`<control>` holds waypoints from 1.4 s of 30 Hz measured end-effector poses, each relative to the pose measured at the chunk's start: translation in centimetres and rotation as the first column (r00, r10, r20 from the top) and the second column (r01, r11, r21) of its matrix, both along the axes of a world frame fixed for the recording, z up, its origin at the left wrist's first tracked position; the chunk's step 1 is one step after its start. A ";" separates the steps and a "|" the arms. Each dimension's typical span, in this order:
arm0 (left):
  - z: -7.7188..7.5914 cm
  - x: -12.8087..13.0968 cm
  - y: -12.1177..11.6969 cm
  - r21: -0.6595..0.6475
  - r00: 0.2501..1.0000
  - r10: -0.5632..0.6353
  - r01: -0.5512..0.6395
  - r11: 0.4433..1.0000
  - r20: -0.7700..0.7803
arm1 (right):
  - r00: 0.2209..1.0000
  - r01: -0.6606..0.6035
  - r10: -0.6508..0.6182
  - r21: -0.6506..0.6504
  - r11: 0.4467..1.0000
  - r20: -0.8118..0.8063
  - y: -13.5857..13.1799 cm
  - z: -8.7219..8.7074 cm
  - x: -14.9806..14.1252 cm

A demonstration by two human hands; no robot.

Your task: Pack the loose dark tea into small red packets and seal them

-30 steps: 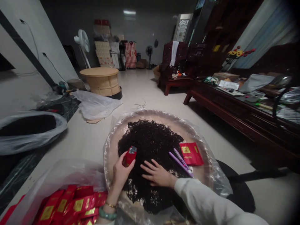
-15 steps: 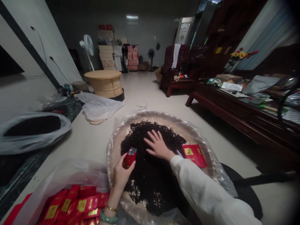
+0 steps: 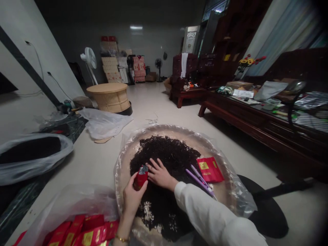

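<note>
Red, silver-topped foil pouch (image 3: pixel 142 177), gripped by its sides in the left hand (image 3: pixel 132 194), over a heap of dark, loose leaves (image 3: pixel 170 150)! Right hand (image 3: pixel 161 176) spreads ungrasping just beside. Looks light, slick, crushable; side-hold suits.

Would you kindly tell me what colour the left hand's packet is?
The packet is red, silver at the top: head view.

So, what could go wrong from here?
The left hand holds a red packet whose silvery top looks open, so a tilt might spill any contents. The pale right sleeve reaches across the dark loose pile, close to the purple tool; it could scatter bits or nudge the tool.
</note>
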State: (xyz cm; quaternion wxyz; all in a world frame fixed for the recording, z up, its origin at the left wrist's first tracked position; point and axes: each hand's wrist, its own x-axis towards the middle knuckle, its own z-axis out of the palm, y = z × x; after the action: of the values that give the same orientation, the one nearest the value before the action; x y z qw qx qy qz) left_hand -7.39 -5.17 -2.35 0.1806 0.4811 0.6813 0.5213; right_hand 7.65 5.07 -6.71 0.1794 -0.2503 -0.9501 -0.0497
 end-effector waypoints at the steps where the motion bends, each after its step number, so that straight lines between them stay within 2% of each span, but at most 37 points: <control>1: 0.0 0.1 0.0 -0.009 1.000 -0.002 0.002 1.000 0.008 | 0.999 0.047 -0.047 0.004 0.999 -0.023 0.6 0.7 0.9; 4: -0.2 0.4 0.2 -0.026 0.999 -0.021 0.022 0.999 0.037 | 0.967 0.228 -0.228 -0.006 0.974 -0.118 1.7 1.8 3.8; 6: -0.2 0.5 0.4 -0.024 0.998 -0.033 0.034 0.999 0.057 | 0.897 0.389 -0.392 -0.055 0.920 -0.204 2.3 1.6 5.9; 8: -0.2 0.7 0.6 -0.019 0.997 -0.046 0.048 0.999 0.068 | 0.832 0.485 -0.500 -0.124 0.866 -0.239 2.9 1.1 7.5; 10: -0.1 0.7 0.7 -0.006 0.997 -0.053 0.053 0.999 0.062 | 0.850 0.467 -0.490 -0.153 0.871 -0.193 3.5 0.8 8.4; 12: 0.1 0.8 0.8 0.005 0.997 -0.055 0.055 0.998 0.050 | 0.913 0.378 -0.393 -0.132 0.916 -0.113 4.0 1.0 8.2; 16: 0.5 1.1 0.9 0.009 0.998 -0.059 0.059 0.998 0.036 | 0.980 0.193 -0.195 -0.040 0.980 -0.030 4.5 2.0 5.8; 19: 0.4 1.3 1.0 0.015 0.998 -0.058 0.057 0.998 0.031 | 0.996 0.092 -0.092 0.028 0.995 -0.017 4.8 2.1 4.2; 22: 0.2 1.3 1.1 0.013 0.998 -0.060 0.060 0.998 0.030 | 0.999 0.047 -0.045 0.093 0.995 -0.021 5.0 1.6 4.0; 26: 0.0 1.4 1.2 0.013 0.997 -0.072 0.072 0.997 0.025 | 0.992 0.085 -0.073 0.123 0.989 -0.099 5.4 1.5 5.1; 29: 0.0 1.7 1.4 -0.002 0.996 -0.084 0.084 0.996 0.030 | 0.962 0.162 -0.142 0.068 0.984 -0.235 5.5 1.9 5.8; 32: 0.1 2.1 1.6 -0.010 0.994 -0.103 0.103 0.995 0.037 | 0.841 0.279 -0.289 -0.093 0.956 -0.456 5.5 2.4 6.3; 34: 0.2 2.3 1.7 -0.013 0.993 -0.114 0.115 0.993 0.038 | 0.758 0.299 -0.377 -0.229 0.926 -0.533 5.5 2.6 6.4; 35: 0.2 2.4 1.8 -0.013 0.992 -0.117 0.117 0.993 0.039 | 0.750 0.292 -0.397 -0.273 0.917 -0.529 5.5 2.6 6.5; 37: 0.3 2.3 1.8 -0.008 0.993 -0.113 0.114 0.993 0.045 | 0.787 0.302 -0.410 -0.291 0.908 -0.461 5.2 2.4 6.7; 39: 0.2 2.1 1.7 0.002 0.994 -0.096 0.097 0.995 0.054 | 0.827 0.362 -0.432 -0.246 0.899 -0.359 4.6 1.8 7.0; 42: 0.2 1.5 1.4 -0.001 0.996 -0.062 0.062 0.998 0.069 | 0.844 0.454 -0.484 -0.172 0.874 -0.231 3.3 0.8 7.0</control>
State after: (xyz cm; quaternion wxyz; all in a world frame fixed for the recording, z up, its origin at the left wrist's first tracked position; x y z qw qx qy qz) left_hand -5.92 -3.81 -2.18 0.2207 0.4838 0.6601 0.5306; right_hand 14.63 8.33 -5.92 0.2739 -0.4891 -0.8281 -0.0053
